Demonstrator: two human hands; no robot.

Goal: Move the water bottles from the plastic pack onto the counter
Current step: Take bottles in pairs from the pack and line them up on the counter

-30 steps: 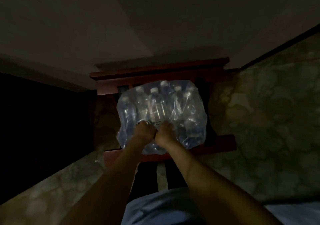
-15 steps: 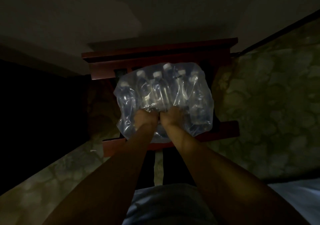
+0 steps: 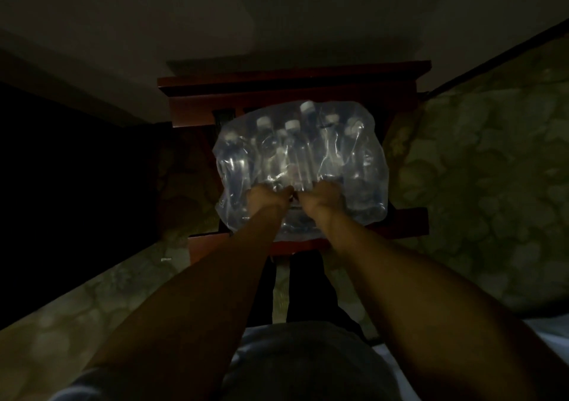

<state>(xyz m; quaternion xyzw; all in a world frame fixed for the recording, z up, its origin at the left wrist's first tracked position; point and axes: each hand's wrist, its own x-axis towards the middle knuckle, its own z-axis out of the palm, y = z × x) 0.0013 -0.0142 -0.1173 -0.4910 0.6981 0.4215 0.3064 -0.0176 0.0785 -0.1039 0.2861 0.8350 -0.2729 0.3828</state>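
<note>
Water bottles with white caps sit sealed in a clear plastic pack; no label is legible in the dim light. Nearest, the left hand and right hand are side by side at the pack's near edge, fingers curled into the film, gripping it. Beneath is a reddish wooden stand, then patterned floor and a pale wall.

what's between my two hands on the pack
In the head view, a narrow strip of plastic wrap lies between the left hand and right hand.
</note>
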